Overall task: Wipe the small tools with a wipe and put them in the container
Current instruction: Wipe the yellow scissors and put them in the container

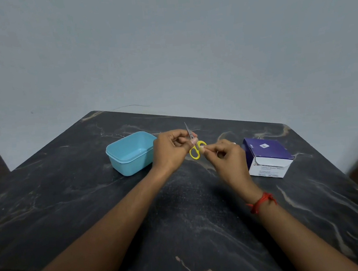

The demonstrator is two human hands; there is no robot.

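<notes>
Small scissors (196, 148) with yellow handle loops and thin metal blades pointing up and away are held above the table's middle. My left hand (170, 149) pinches them near the pivot with thumb and fingers. My right hand (224, 153) pinches at the yellow handle loop with its fingertips; something small and pale shows there, and I cannot tell whether it is a wipe. A light blue plastic container (130, 152) stands open just left of my left hand, and nothing shows inside it.
A purple and white cardboard box of wipes (267, 156) sits to the right of my right hand. The dark marble table (190, 219) ends at a grey wall behind. A red thread band circles my right wrist.
</notes>
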